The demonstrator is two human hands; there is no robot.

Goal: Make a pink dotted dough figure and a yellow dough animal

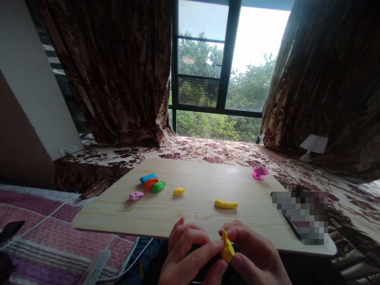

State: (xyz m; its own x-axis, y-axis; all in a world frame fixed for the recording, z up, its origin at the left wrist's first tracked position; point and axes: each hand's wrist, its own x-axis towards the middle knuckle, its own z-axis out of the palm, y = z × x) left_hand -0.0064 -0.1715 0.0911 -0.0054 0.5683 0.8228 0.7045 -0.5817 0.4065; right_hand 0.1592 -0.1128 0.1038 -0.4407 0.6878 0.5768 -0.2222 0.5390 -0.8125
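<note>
A small lump of yellow modelling clay [227,250], drawn to a point at its top, is pinched between both hands just off the table's near edge. My left hand [190,253] presses it from the left with thumb and index finger. From the right, my right hand [255,249] grips it with its fingertips. On the table beyond lie a yellow clay roll [226,204] and a shorter yellow clay piece [179,191]. Farther left sit blue clay [148,178], orange clay [151,183], green clay [158,187] and pink clay [136,196].
The wooden table [196,174] has a pink stand-like object [260,172] at its far right. A dark flat device [287,221], partly pixelated, lies at the right edge. A power strip [95,265] with white cables is at lower left. A lamp [314,144] stands by the curtain.
</note>
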